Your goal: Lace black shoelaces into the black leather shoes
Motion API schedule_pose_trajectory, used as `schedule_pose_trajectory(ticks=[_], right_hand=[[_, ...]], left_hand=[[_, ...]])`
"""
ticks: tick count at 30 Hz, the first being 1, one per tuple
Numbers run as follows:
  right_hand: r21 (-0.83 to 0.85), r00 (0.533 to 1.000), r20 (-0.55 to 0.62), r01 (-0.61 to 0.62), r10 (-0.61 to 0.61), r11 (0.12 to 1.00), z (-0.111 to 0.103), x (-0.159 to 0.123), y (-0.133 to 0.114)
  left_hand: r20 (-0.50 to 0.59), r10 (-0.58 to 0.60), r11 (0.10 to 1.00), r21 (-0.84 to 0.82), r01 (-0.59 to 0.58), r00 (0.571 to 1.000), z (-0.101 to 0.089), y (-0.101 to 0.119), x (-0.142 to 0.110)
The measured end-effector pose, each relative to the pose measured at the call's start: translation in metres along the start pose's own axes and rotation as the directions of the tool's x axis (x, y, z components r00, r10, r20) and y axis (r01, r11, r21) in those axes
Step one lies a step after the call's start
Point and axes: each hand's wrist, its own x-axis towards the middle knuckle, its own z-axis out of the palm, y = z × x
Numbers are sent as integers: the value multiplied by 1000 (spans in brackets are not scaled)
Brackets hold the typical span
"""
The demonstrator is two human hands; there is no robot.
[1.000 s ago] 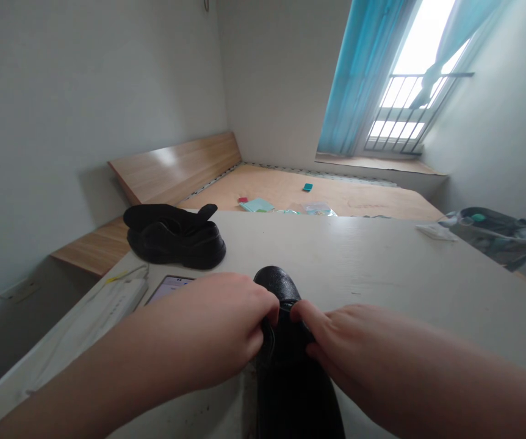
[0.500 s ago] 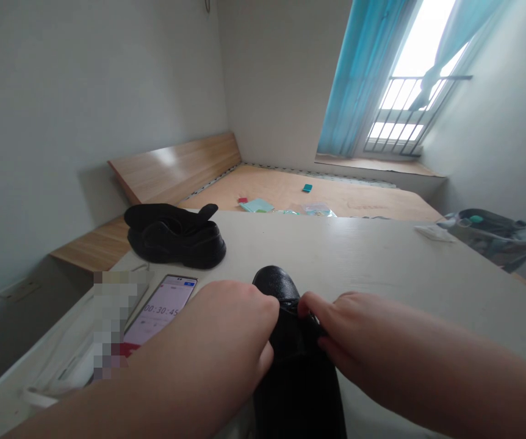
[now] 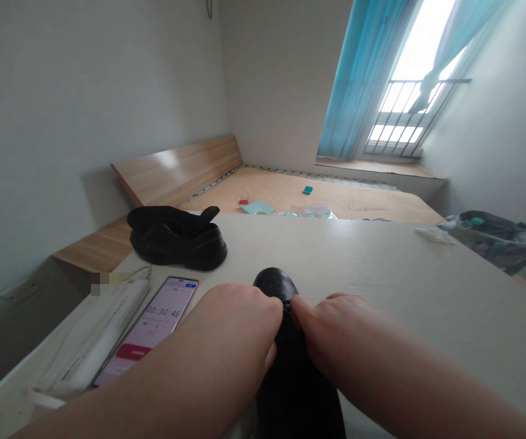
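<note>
Left hand (image 3: pixel 230 341) and right hand (image 3: pixel 331 338) pinch the throat of a black leather shoe (image 3: pixel 297 393) at the near edge of the table (image 3: pixel 382 256) (seems light, stiff; throat offers firm hold).

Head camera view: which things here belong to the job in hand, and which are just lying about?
In hand: black leather shoe, left hand, right hand.
Lying about: second black shoe, phone showing a timer, white power strip.

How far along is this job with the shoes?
Done: hard to tell; the black shoe on the white table sits untouched. In hand: the other black leather shoe, pinched at its opening by the left hand and right hand. Left: whatever those fingers are working on, hidden behind them.
</note>
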Motion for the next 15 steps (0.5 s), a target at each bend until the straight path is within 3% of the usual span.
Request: schedule_pose_trajectory(ticks=[3, 5, 7, 9, 11, 13, 15], right_hand=[[38, 1000, 0, 18, -18, 999, -1, -3, 1], [46, 997, -76, 30, -26, 999, 4, -4, 3], [39, 979, -202, 45, -36, 998, 9, -6, 5], [54, 948, -313, 84, -63, 995, 9, -9, 8], [150, 934, -353, 113, -54, 982, 2, -11, 14], [325, 933, -359, 99, 26, 940, -11, -14, 22], [514, 928, -362, 122, 87, 849, -25, -16, 31]], left_hand=[[-2, 17, 1000, -17, -17, 1000, 3, -1, 2], [-19, 50, 998, -42, -51, 999, 8, -4, 2], [-103, 113, 990, -77, -121, 988, 14, -7, 2], [-227, 174, 965, -154, -212, 958, 17, -12, 1], [-333, 199, 917, -267, -295, 922, 15, -17, -2], [-435, 158, 868, -368, -335, 887, 9, -22, -5], [-571, 83, 816, -432, -385, 817, 1, -26, -8]])
